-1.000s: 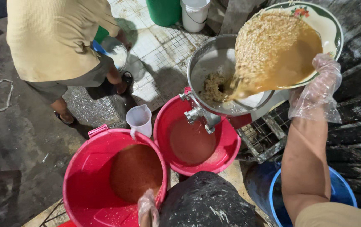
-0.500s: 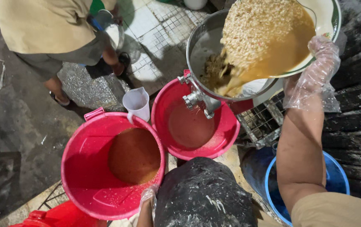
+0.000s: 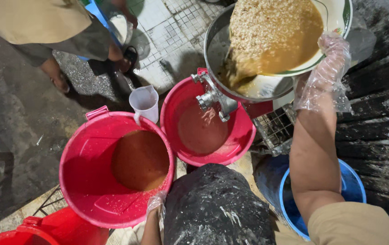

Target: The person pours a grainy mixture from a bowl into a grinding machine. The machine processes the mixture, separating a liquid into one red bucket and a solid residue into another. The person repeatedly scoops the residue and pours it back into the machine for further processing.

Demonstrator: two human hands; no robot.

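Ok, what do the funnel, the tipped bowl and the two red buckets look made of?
Funnel: bare metal, probably steel, going by its grey sheen. Bowl: glossy white with a green rim line, either ceramic or melamine. Red buckets: moulded plastic, smooth, evenly coloured and slightly shiny.

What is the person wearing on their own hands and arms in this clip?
Both hands wear thin, clear, crinkly disposable plastic gloves, loose and baggy at the wrist. The right hand shows this plainly, its glove ending in a ragged cuff. Only a small part of the left hand shows at the bottom edge, gloved too. The right forearm is bare up to a tan short sleeve.
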